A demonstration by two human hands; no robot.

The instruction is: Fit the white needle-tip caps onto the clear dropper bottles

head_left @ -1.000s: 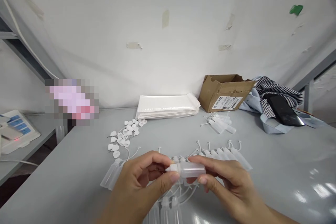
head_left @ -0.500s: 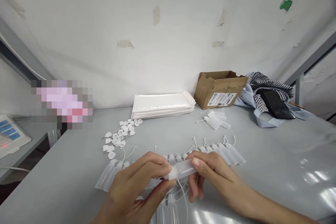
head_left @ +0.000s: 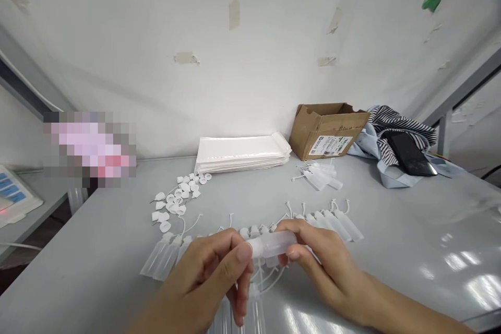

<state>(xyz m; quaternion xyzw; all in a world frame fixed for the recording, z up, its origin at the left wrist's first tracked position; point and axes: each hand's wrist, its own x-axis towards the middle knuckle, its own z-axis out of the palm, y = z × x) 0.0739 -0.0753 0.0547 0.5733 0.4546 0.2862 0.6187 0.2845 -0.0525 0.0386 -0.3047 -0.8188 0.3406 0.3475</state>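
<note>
A small translucent plastic bottle [head_left: 278, 243] with a white cap [head_left: 256, 247] lies sideways between my hands. At the cap end, my left hand [head_left: 213, 274] is closed in a pinch, its thumb on top. My right hand [head_left: 326, 266] holds the base end between thumb and fingers. Beneath and behind the hands, similar bottles with thin white tubes lie in a row; some are hidden. Bottles [head_left: 162, 260] show at the row's left and more bottles [head_left: 340, 225] at its right. Nearer me lie further bottles [head_left: 254, 313], partly covered by my left hand.
Loose white caps [head_left: 183, 190] are scattered on the grey table [head_left: 97, 255] at left. White padded envelopes [head_left: 242, 151] are stacked by the wall. A cardboard box [head_left: 329, 130], a few bottles [head_left: 319, 176], striped cloth and a black phone [head_left: 413, 154] are at right.
My left hand has turned about the cap, its thumb moving from below to on top. My right thumb has shifted down toward the bottle's base. The view has tilted slightly.
</note>
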